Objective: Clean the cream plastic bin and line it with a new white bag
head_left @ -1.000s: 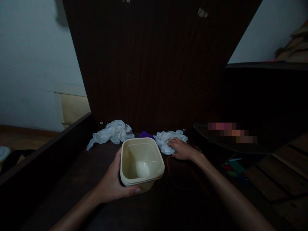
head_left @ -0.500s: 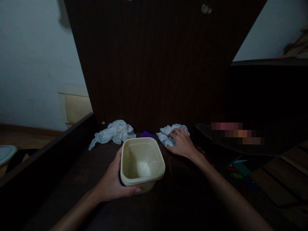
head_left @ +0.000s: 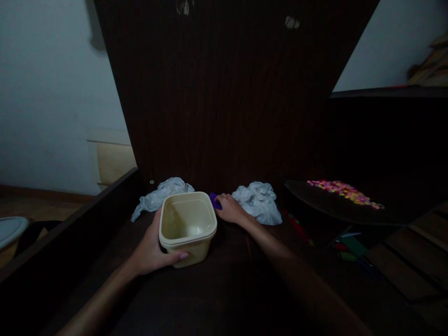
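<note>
My left hand grips a cream plastic tub by its left side, thumb across the front. The tub has rounded corners, its open top faces me, and nothing shows inside. Just right of its rim, my right hand has its fingers closed on a small purple piece, partly hidden by the tub and fingers; whether it is cloth or plastic I cannot tell. A crumpled whitish plastic bag lies beside my right hand. Another crumpled plastic bag is behind the tub on the left.
A dark wooden panel rises behind the dark surface. A raised dark edge runs along the left. Small pink and yellow pieces lie on a curved shelf at right. Red and green items sit below it.
My right hand has let go of the right plastic bag and moved left to the purple piece. The tub, in my left hand, has shifted left and slightly up in view.
</note>
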The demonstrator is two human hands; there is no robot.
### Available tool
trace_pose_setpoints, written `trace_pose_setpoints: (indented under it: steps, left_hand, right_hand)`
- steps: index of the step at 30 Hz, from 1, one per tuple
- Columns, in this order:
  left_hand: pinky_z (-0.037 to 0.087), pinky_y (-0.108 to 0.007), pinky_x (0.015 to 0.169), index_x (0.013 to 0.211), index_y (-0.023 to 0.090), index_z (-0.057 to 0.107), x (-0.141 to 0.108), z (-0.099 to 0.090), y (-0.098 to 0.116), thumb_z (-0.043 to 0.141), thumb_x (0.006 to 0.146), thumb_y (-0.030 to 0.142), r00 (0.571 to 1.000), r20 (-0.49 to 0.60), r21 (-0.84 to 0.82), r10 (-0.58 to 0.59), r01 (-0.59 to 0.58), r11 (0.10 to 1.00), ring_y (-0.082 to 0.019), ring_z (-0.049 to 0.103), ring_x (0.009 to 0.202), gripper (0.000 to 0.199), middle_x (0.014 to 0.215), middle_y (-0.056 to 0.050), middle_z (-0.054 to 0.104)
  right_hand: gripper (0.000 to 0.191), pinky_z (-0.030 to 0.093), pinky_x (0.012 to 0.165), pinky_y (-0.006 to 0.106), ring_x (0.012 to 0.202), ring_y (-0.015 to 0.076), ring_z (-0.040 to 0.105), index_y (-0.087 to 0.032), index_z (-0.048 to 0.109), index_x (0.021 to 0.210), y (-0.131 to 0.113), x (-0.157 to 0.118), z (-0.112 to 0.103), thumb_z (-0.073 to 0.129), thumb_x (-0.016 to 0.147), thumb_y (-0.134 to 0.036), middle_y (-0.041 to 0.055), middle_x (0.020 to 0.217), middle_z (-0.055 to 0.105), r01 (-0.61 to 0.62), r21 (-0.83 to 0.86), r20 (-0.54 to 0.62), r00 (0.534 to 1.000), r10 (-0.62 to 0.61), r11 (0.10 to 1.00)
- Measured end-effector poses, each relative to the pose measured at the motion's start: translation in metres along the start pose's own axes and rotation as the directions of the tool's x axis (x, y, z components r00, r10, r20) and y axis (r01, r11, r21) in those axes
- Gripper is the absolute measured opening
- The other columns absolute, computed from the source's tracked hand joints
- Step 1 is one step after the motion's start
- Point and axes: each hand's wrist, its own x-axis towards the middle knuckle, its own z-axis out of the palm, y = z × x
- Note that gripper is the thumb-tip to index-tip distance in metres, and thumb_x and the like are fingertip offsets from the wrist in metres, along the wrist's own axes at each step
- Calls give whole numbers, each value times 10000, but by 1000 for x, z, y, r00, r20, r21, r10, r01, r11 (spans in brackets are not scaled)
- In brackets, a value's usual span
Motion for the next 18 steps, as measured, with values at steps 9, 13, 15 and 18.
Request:
trace_pose_setpoints:
  steps: [9,13,15,18]
  left_hand:
    - [430,-613,1139,1562,174,242,0,1,1,880,658,503,1000,7,10,-6,6,1000,-417,544,1340,1155,1422,-212,544]
    - [407,-617,1156,1560,169,254,1,0,4,872,663,511,1000,8,35,0,-1,999,-419,526,1356,1142,1442,-219,521]
    - [409,-618,1154,1559,171,259,1,-1,4,873,657,515,1000,2,46,5,-5,999,-418,528,1352,1144,1441,-217,522]
    - [429,-608,1141,1556,177,266,1,-1,3,881,646,509,1000,-4,55,1,-1,999,-411,546,1334,1147,1428,-204,538]
  right_hand:
    - [315,567,925,450,1082,236,661,-166,639,1233,-4,14,15,637,985,-361,101,1245,655,-64,-77,126,989,74,995]
    - [318,570,919,449,1081,237,661,-168,636,1239,-2,16,18,641,983,-356,99,1248,653,-105,-37,117,987,108,994]
    - [314,570,918,449,1079,236,662,-170,637,1236,1,17,18,641,983,-356,96,1244,655,-143,13,92,986,141,990]
    - [309,568,922,454,1080,237,663,-169,639,1231,7,21,14,638,985,-357,93,1237,659,-200,135,30,980,197,971]
